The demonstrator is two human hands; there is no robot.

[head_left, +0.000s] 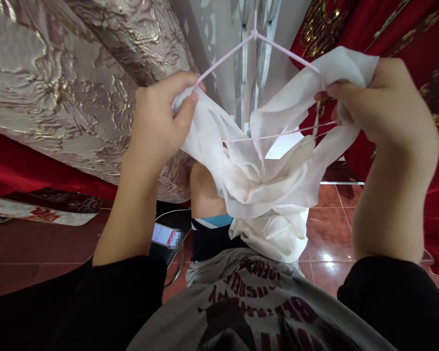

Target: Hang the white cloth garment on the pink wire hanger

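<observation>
The left hand's (157, 122) fingers pinch the white garment (270, 185) at the left end of the hanger (255, 34). The right hand's (384, 117) fingers clamp it at the right end. Brocade fabric (58, 87) crowds close on the left and a red drape (406, 29) on the right, with a phone (163, 235) below.

The person is wearing a grey T-shirt (256, 307) with dark red lettering. Either side of it, black sleeves (95, 302) are stopping mid-forearm, leaving the left hand (157, 122) and right hand (384, 122) bare. Above its hem, dark blue-banded shorts (208, 243) are showing.
</observation>
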